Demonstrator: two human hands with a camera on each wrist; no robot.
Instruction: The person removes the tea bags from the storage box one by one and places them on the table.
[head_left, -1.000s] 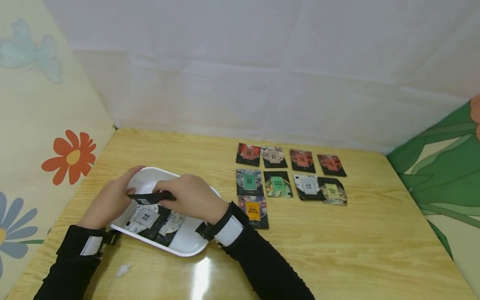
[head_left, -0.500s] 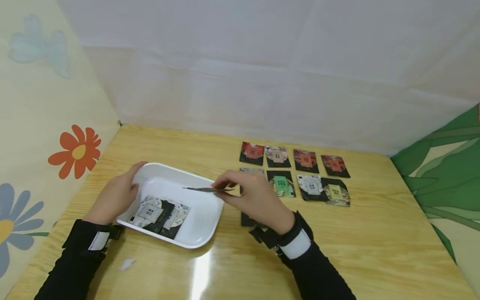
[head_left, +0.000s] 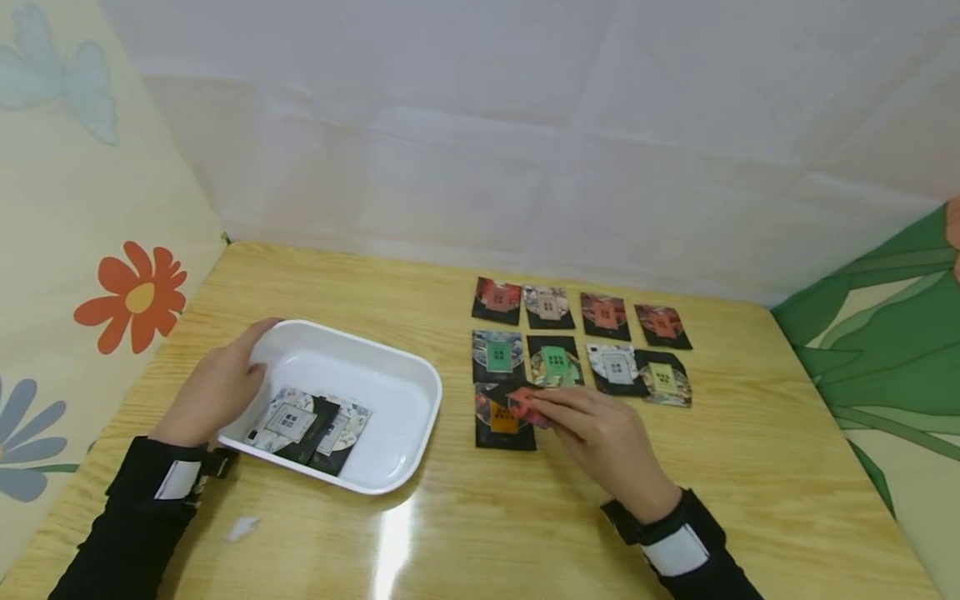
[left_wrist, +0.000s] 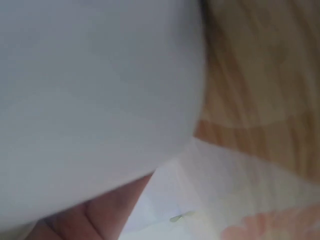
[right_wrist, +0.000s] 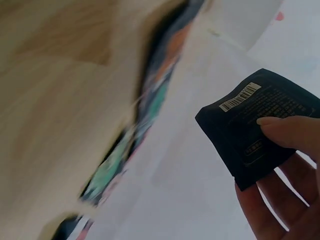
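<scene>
My left hand (head_left: 213, 392) grips the left end of a white plastic tray (head_left: 393, 400), thumb over the rim; the tray's wall (left_wrist: 95, 95) fills much of the left wrist view. Two black-and-white packets (head_left: 292, 421) lie overlapping inside it. My right hand (head_left: 611, 433) pinches a small flat packet (right_wrist: 255, 130), its black back with a barcode showing in the right wrist view. In the head view its front looks red, and it overlaps an orange-labelled packet (head_left: 504, 423) on the table. Just behind lie a teal-labelled packet (head_left: 498, 357) and a green-labelled packet (head_left: 555, 360).
A back row holds red packets (head_left: 604, 317) and a beige packet (head_left: 547, 307). Right of the green one lie a white packet (head_left: 617, 369) and a yellow-labelled packet (head_left: 663, 379). A white scrap (head_left: 243, 528) lies before the tray. A white sheet (head_left: 480, 167) hangs behind the table.
My right hand has carried the pinched packet from over the tray rightward to the orange-labelled packet, turning its red front into view. The left hand has kept its grip on the tray.
</scene>
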